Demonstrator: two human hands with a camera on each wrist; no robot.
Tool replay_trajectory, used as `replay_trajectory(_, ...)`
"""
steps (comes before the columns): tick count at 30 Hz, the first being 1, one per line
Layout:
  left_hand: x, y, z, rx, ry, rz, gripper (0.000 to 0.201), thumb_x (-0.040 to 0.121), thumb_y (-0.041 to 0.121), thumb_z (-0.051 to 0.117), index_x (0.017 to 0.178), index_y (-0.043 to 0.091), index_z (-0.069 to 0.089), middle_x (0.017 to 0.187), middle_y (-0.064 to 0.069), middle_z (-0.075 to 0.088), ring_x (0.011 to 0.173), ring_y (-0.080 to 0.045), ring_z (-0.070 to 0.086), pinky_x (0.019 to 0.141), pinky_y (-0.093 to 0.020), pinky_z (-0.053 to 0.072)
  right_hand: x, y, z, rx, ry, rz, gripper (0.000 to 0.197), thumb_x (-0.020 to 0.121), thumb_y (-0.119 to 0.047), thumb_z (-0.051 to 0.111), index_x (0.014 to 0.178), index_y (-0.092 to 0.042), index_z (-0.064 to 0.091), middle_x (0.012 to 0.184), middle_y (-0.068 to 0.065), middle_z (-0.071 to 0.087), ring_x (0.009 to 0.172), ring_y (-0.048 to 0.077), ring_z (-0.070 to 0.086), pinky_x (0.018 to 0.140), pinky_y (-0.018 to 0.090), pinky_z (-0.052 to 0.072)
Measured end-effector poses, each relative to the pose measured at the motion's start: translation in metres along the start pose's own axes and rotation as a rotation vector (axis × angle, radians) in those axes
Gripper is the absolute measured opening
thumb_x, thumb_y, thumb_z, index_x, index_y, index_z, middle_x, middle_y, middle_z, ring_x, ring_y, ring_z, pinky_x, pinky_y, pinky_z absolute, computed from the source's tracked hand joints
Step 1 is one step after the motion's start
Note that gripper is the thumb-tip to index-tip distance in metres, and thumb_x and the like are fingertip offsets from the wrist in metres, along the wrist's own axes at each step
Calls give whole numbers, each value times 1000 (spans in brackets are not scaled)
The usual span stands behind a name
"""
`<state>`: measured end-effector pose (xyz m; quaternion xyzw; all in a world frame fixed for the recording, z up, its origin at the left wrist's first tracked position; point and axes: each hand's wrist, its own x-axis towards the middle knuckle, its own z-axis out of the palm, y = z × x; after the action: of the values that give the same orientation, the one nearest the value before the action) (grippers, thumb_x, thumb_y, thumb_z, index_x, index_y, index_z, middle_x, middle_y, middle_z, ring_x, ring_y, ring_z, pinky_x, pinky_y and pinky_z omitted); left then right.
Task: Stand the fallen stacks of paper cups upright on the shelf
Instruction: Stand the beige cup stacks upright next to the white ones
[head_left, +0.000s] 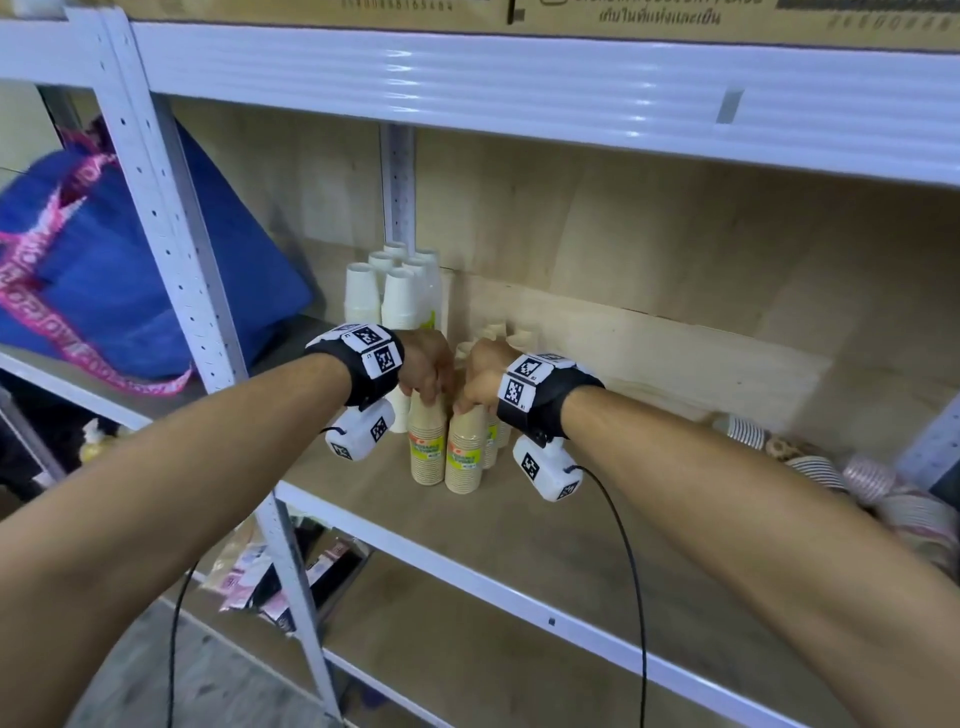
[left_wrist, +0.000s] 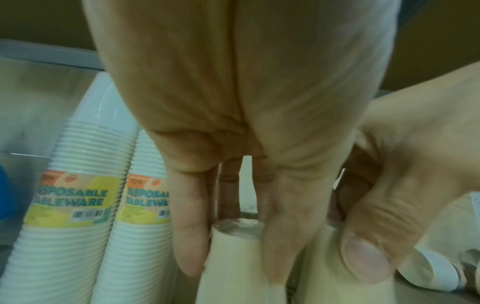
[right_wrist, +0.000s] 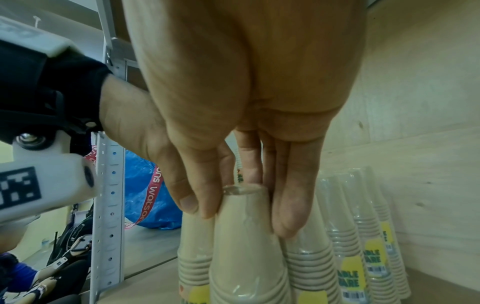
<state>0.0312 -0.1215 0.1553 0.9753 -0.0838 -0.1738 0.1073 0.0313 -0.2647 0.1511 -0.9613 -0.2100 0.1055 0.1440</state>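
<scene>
Both hands on the shelf (head_left: 519, 525), each on top of one upright brown stack. My left hand (head_left: 428, 371) grips the top of the left brown stack (head_left: 427, 444), fingers (left_wrist: 191, 236) curled down either side of the upturned cup base. My right hand (head_left: 480, 382) pinches the top of the right brown stack (head_left: 464, 454) the same way, thumb one side, fingers (right_wrist: 288, 207) the other. The two stacks stand touching, wrapped in clear film with yellow labels.

White stacks (head_left: 395, 291) stand upright behind, toward the back corner. Patterned stacks (head_left: 831, 467) still lie on their sides at the right end of the shelf, so work is left.

Risks, as I judge them: stacks are tall and narrow, gripped only at the top. Letting go off-balance could tip one into its neighbour and domino the group. Film looks slick; fingers could slip.

The head view alone shows the fallen patterned stacks and the blue bag (head_left: 130, 270) on the next bay. The left wrist view reads the white stacks' labels (left_wrist: 75, 197), "Disposable Tableware". The right wrist view shows more wrapped stacks (right_wrist: 363, 236) standing just beside mine, mostly hidden behind my hand from above.
</scene>
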Motion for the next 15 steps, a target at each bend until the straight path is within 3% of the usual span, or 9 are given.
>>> replay_trajectory(2,1,0,-1,2,-14,15,26,79,3,73,100,19,70,105,-9,67,89,-27,67,68,-28,58,1,-1,0,8,3,-9,36,70,-26,85,93,-4,67,87,10,63,80,25,62,65,28,48)
replay_trajectory(6,4,-2,-9,-12,-34,24,24,79,2,73,97,18,72,94,-4,65,80,-21,65,59,-22,54,4,1,-1,23,8,-5,32,70,-29,84,76,-9,60,73,4,59,74,22,59,55,23,42)
replay_trajectory(9,4,0,-21,-41,-12,19,27,73,-1,73,94,17,73,88,-3,69,79,-22,66,63,-26,55,2,2,-6,29,23,-1,30,73,-28,83,83,-8,63,78,6,62,73,22,59,58,24,44)
replay_trajectory(12,3,8,-38,-52,37,22,32,73,-1,72,99,19,71,89,-4,72,81,-24,69,75,-35,59,-3,8,-18,48,67,18,34,74,-27,81,94,-3,68,83,7,65,69,21,60,60,26,47)
replay_trajectory(15,10,25,-51,-75,92,56,33,77,-1,68,103,18,69,90,-8,74,77,-25,71,65,-31,58,-9,23,-30,52,107,43,34,78,-25,78,101,-2,68,90,8,67,72,21,61,60,25,47)
